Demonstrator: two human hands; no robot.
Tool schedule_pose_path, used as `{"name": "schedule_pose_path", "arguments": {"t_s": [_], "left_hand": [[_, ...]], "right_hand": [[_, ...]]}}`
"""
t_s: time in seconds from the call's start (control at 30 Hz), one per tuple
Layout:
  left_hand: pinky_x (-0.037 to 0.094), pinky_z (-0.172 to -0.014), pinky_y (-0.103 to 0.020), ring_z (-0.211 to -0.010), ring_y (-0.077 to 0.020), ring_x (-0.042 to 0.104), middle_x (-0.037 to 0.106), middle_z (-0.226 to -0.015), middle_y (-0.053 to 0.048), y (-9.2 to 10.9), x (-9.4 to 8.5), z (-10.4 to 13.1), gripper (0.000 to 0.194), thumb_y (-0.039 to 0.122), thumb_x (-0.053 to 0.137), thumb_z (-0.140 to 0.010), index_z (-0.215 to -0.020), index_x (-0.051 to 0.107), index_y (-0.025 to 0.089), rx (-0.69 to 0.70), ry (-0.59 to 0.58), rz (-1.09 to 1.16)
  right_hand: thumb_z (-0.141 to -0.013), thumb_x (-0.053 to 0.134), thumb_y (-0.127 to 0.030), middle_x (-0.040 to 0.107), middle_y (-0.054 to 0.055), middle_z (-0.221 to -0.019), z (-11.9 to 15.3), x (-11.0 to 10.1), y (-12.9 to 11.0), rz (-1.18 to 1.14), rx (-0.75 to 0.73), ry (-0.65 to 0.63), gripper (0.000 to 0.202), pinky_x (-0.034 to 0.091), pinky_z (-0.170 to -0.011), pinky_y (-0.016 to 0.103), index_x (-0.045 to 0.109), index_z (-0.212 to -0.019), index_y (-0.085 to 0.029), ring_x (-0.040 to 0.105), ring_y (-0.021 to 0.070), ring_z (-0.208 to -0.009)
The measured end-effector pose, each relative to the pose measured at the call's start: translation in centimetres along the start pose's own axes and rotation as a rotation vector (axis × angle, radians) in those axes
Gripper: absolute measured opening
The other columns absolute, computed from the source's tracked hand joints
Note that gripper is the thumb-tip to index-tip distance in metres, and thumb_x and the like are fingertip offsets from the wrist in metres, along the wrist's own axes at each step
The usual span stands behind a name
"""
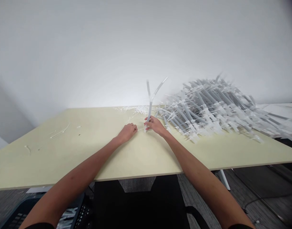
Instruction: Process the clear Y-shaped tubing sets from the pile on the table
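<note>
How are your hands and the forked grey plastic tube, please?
Right hand holding forked tube, roughly upright. Left hand pinching thin white plastic strip. Heap of grey tubes with white fittings to the right, blocking neither hand.

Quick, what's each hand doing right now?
Left hand: closed, apparently pinching the end of a thin white cable tie.
Right hand: closed, holding the Y-shaped tube assembly near its base, branches up.

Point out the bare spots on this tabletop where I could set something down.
Bare: tabletop between left forearm and right forearm; between left forearm and the loose strips at far left; between the tube pile and the near edge. Crowded: right rear, under the pile, and rear centre, with small white pieces.
</note>
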State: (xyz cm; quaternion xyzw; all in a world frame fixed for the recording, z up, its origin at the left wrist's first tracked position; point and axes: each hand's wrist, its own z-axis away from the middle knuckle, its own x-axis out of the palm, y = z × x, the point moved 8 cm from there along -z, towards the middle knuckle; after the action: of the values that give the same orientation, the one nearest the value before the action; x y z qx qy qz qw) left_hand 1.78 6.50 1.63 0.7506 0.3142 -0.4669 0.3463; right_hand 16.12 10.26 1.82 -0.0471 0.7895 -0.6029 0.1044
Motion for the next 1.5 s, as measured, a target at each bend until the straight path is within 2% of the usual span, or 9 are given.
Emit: {"name": "schedule_pose_path", "arguments": {"t_s": [0.1, 0.3, 0.47, 0.67, 0.8, 0.9, 1.1, 1.33, 1.5], "left_hand": [[0.039, -0.073, -0.029, -0.081, -0.0187, 0.051, 0.053, -0.085, -0.006, -0.3, -0.3, 0.2, 0.015, 0.017, 0.041, -0.082, -0.084, 0.056, 0.018, -0.045, 0.033, 0.032], [0.04, -0.071, -0.028, -0.078, -0.0159, 0.051, 0.051, -0.085, -0.004, -0.7, -0.9, 0.2, 0.014, 0.019, 0.042, -0.081, -0.087, 0.054, 0.019, -0.126, 0.141, 0.248], [0.04, -0.073, -0.027, -0.078, -0.015, 0.052, 0.053, -0.085, -0.003, 0.2, -1.1, 0.1, 0.015, 0.021, 0.041, -0.082, -0.086, 0.055, 0.018, -0.098, 0.146, 0.319], [0.04, -0.069, -0.026, -0.074, -0.0147, 0.053, 0.058, -0.082, -0.002, 0.6, -0.7, -0.1, 0.017, 0.025, 0.043, -0.083, -0.086, 0.058, 0.018, -0.109, 0.137, 0.379], [0.041, -0.068, -0.026, -0.073, -0.0142, 0.054, 0.061, -0.081, -0.002, 1.0, -0.2, -0.8, 0.017, 0.026, 0.045, -0.082, -0.083, 0.059, 0.017, -0.173, 0.172, 0.452], [0.041, -0.07, -0.026, -0.075, -0.0144, 0.056, 0.063, -0.084, -0.002, 1.7, 0.1, -1.0, 0.017, 0.027, 0.047, -0.082, -0.083, 0.06, 0.018, -0.137, 0.146, 0.473], [0.043, -0.072, -0.026, -0.079, -0.015, 0.057, 0.065, -0.09, -0.002, 1.0, -0.4, 0.0, 0.024, 0.038, 0.05, -0.081, -0.088, 0.063, 0.019, -0.195, 0.143, 0.569], [0.043, -0.07, -0.026, -0.08, -0.0159, 0.057, 0.062, -0.091, -0.004, 1.6, -0.4, -0.3, 0.038, 0.046, 0.065, -0.068, -0.092, 0.06, 0.018, -0.236, 0.178, 0.583], [0.043, -0.071, -0.026, -0.077, -0.0144, 0.057, 0.062, -0.085, -0.003, 0.9, -0.3, -0.2, 0.028, 0.042, 0.058, -0.074, -0.088, 0.06, 0.018, -0.265, 0.212, 0.571]], "right_hand": [[-0.068, 0.064, -0.027, 0.058, 0.002, -0.076, 0.0, 0.1, -0.2, 0.083, -0.006, -0.037, 0.022, 0.054, -0.058, 0.027, 0.058, -0.088, -0.018, 0.057, 0.0138, -0.072], [-0.075, 0.057, -0.036, 0.063, 0.002, -0.08, 0.4, 0.3, -1.5, 0.483, -0.084, -0.096, 0.023, 0.043, -0.069, 0.026, 0.062, -0.085, -0.017, 0.057, 0.0145, -0.074], [-0.084, 0.043, -0.046, 0.064, 0.004, -0.075, 0.8, 0.2, -1.6, 0.798, -0.059, -0.118, 0.035, 0.036, -0.063, 0.025, 0.059, -0.076, -0.016, 0.055, 0.0157, -0.07], [-0.088, 0.04, -0.043, 0.067, 0.002, -0.07, 0.9, 0.3, -1.1, 0.746, -0.036, -0.193, 0.03, 0.037, -0.065, 0.021, 0.056, -0.084, -0.018, 0.061, 0.0148, -0.073], [-0.087, 0.043, -0.039, 0.067, 0.003, -0.067, 0.5, 0.0, -1.7, 0.797, -0.09, -0.176, 0.03, 0.036, -0.062, 0.021, 0.059, -0.076, -0.016, 0.059, 0.014, -0.067], [-0.086, 0.044, -0.038, 0.068, 0.003, -0.064, 0.5, -0.1, -1.9, 0.798, -0.093, -0.175, 0.031, 0.036, -0.061, 0.021, 0.06, -0.072, -0.016, 0.059, 0.0135, -0.065], [-0.086, 0.043, -0.036, 0.069, 0.004, -0.065, 0.5, 0.7, -1.5, 0.805, -0.055, -0.185, 0.034, 0.038, -0.064, 0.021, 0.058, -0.063, -0.016, 0.061, 0.0144, -0.072], [-0.085, 0.044, -0.034, 0.07, 0.005, -0.07, 0.7, 1.0, -1.7, 0.856, -0.032, -0.129, 0.028, 0.037, -0.058, 0.021, 0.061, -0.072, -0.015, 0.062, 0.0145, -0.07], [-0.087, 0.042, -0.028, 0.07, 0.003, -0.067, 1.1, 1.9, -1.6, 0.776, -0.036, -0.185, 0.024, 0.039, -0.062, 0.018, 0.06, -0.078, -0.015, 0.063, 0.0134, -0.076]]}}
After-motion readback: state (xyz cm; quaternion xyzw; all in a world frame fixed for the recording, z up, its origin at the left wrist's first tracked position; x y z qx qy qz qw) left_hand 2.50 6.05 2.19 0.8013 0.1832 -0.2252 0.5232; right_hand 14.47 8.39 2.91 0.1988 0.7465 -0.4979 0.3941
